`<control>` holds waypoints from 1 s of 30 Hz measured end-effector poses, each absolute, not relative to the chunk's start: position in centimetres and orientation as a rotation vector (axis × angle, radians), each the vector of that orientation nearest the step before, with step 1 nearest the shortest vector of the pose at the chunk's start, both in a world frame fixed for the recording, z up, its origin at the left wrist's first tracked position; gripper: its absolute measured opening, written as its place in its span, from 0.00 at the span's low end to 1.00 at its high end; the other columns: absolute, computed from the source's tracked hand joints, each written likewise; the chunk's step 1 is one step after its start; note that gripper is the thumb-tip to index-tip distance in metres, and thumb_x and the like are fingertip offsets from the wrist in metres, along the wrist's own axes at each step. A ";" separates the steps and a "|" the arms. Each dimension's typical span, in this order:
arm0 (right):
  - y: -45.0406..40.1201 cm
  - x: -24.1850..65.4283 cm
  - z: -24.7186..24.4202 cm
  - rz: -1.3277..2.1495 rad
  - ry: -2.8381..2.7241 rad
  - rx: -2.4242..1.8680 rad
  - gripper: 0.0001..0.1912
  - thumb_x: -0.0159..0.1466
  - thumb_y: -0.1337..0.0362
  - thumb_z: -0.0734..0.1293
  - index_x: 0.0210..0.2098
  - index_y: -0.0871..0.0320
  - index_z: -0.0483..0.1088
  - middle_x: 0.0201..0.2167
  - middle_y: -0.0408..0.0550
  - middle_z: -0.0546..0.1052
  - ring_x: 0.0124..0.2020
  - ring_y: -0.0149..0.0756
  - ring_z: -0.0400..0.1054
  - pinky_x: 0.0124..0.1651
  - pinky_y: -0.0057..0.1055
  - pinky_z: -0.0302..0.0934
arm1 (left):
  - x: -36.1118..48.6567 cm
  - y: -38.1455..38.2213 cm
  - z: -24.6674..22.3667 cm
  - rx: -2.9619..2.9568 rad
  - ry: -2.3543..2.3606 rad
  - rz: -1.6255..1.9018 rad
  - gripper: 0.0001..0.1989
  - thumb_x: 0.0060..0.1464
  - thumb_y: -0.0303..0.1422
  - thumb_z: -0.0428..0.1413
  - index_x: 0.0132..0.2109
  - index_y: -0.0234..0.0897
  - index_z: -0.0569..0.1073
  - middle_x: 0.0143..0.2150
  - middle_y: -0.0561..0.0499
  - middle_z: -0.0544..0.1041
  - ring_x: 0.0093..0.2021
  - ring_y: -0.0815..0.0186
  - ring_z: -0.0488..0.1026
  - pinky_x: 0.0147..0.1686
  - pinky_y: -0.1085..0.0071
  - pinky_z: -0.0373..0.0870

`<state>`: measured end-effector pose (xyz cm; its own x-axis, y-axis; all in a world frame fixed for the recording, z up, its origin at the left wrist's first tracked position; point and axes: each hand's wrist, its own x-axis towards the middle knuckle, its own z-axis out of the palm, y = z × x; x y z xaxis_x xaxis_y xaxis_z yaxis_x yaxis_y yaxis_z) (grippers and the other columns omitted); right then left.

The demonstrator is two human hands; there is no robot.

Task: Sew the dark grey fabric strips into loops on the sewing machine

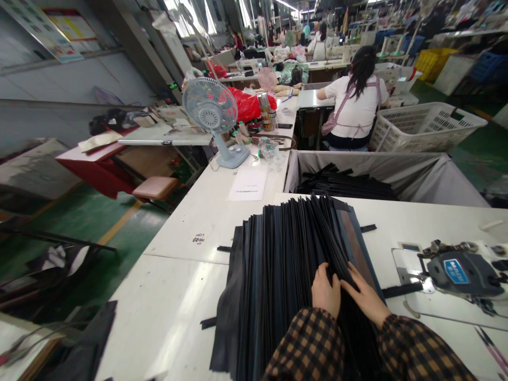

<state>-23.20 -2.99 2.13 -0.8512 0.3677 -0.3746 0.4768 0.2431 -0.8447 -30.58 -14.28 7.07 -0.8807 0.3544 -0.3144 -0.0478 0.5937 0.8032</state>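
Observation:
A thick row of black and dark blue fabric pieces (pixel 273 264) stands packed on edge across the white table, with a few narrow straps sticking out at its sides. My left hand (pixel 327 291) is closed on pieces in the right part of the row, its fingers curled over their upper edges. Close beside it, my right hand (pixel 365 297) grips the neighbouring pieces, with thumb and fingers on either side of the edges. The fingertips of both hands are partly hidden among the folds. Checked sleeves cover both forearms.
To the right is a sewing machine head (pixel 462 272), with tweezers (pixel 492 346) nearby. A grey fan (pixel 216 119) and a paper sheet (pixel 249 183) are on the table (pixel 174 296). Beyond it stands a grey cloth-lined bin (pixel 428 172) of black pieces; a co-worker (pixel 355 106) sits further off.

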 end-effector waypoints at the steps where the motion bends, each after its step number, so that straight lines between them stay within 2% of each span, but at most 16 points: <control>1: -3.0 -23.2 2.2 -1.685 2.396 0.818 0.34 0.56 0.45 0.57 0.57 0.54 0.52 0.61 0.44 0.46 0.61 0.37 0.40 0.61 0.37 0.36 | -30.6 -14.3 7.1 0.239 2.377 1.212 0.20 0.52 0.27 0.45 0.54 0.34 0.61 0.47 0.43 0.70 0.48 0.62 0.67 0.48 0.69 0.61; 5: -3.1 -23.3 2.2 -1.683 2.392 0.832 0.35 0.56 0.44 0.55 0.58 0.55 0.50 0.61 0.44 0.45 0.61 0.36 0.39 0.62 0.36 0.35 | -30.6 -14.5 7.3 0.248 2.359 1.174 0.29 0.52 0.22 0.41 0.61 0.39 0.46 0.41 0.45 0.73 0.37 0.66 0.72 0.38 0.71 0.66; 7: -3.1 -23.3 2.2 -1.687 2.395 0.834 0.35 0.56 0.44 0.55 0.58 0.55 0.51 0.61 0.44 0.45 0.61 0.36 0.38 0.62 0.36 0.35 | -30.6 -14.6 7.3 0.256 2.348 1.165 0.29 0.53 0.22 0.40 0.61 0.40 0.45 0.41 0.45 0.74 0.36 0.67 0.72 0.37 0.73 0.65; 11: -3.0 -23.3 2.1 -1.698 2.410 0.831 0.33 0.56 0.44 0.55 0.57 0.55 0.54 0.61 0.44 0.46 0.61 0.37 0.40 0.61 0.37 0.36 | -30.7 -14.6 7.1 0.248 2.354 1.193 0.27 0.53 0.22 0.41 0.60 0.38 0.47 0.38 0.46 0.74 0.35 0.67 0.72 0.36 0.73 0.66; 14: -2.9 -23.3 2.1 -1.700 2.419 0.832 0.33 0.56 0.44 0.56 0.56 0.54 0.55 0.61 0.43 0.47 0.61 0.37 0.41 0.61 0.36 0.36 | -30.7 -14.5 7.0 0.296 2.375 1.212 0.22 0.50 0.22 0.43 0.54 0.38 0.58 0.41 0.47 0.73 0.40 0.66 0.71 0.40 0.73 0.65; 18: -2.9 -23.3 2.2 -1.695 2.426 0.829 0.33 0.56 0.44 0.56 0.55 0.56 0.57 0.61 0.44 0.47 0.60 0.37 0.42 0.61 0.35 0.36 | -30.7 -14.2 6.9 0.340 2.409 1.203 0.12 0.52 0.29 0.46 0.44 0.35 0.67 0.43 0.45 0.72 0.45 0.63 0.68 0.46 0.69 0.61; 20: -2.9 -23.3 2.2 -1.692 2.427 0.827 0.32 0.56 0.44 0.56 0.55 0.55 0.57 0.61 0.44 0.47 0.60 0.37 0.42 0.61 0.35 0.36 | -30.7 -14.2 6.8 0.341 2.421 1.192 0.13 0.52 0.30 0.46 0.45 0.33 0.67 0.44 0.43 0.71 0.46 0.62 0.67 0.47 0.69 0.61; 22: -2.9 -23.3 2.1 -1.688 2.428 0.828 0.32 0.56 0.44 0.56 0.55 0.55 0.56 0.61 0.44 0.47 0.61 0.37 0.41 0.62 0.36 0.36 | -30.7 -14.3 6.7 0.337 2.422 1.183 0.17 0.51 0.26 0.45 0.49 0.31 0.65 0.46 0.41 0.70 0.48 0.62 0.67 0.48 0.69 0.60; 26: -2.9 -23.3 1.9 -1.682 2.428 0.835 0.33 0.57 0.44 0.54 0.56 0.54 0.55 0.61 0.44 0.48 0.61 0.36 0.40 0.62 0.37 0.35 | -30.8 -14.4 6.7 0.352 2.412 1.168 0.28 0.50 0.21 0.43 0.59 0.36 0.53 0.52 0.43 0.67 0.49 0.65 0.66 0.47 0.71 0.61; 28: -2.8 -23.2 1.9 -1.685 2.433 0.828 0.32 0.57 0.45 0.54 0.56 0.55 0.55 0.61 0.44 0.48 0.61 0.36 0.40 0.62 0.37 0.35 | -30.9 -14.3 6.7 0.357 2.411 1.150 0.25 0.51 0.22 0.42 0.57 0.37 0.58 0.50 0.44 0.68 0.48 0.65 0.67 0.47 0.72 0.62; 30: -2.7 -23.2 1.8 -1.691 2.440 0.812 0.32 0.57 0.45 0.55 0.55 0.55 0.56 0.61 0.44 0.48 0.61 0.36 0.41 0.61 0.36 0.36 | -31.0 -14.1 6.7 0.336 2.421 1.125 0.19 0.53 0.27 0.43 0.52 0.33 0.65 0.47 0.41 0.69 0.47 0.62 0.67 0.48 0.69 0.62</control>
<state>-23.20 -2.75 1.84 -0.8587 0.3829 -0.3405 0.4533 0.2577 -0.8533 -31.04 -14.13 6.71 -0.8706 0.3956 -0.2923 0.0316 0.6380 0.7694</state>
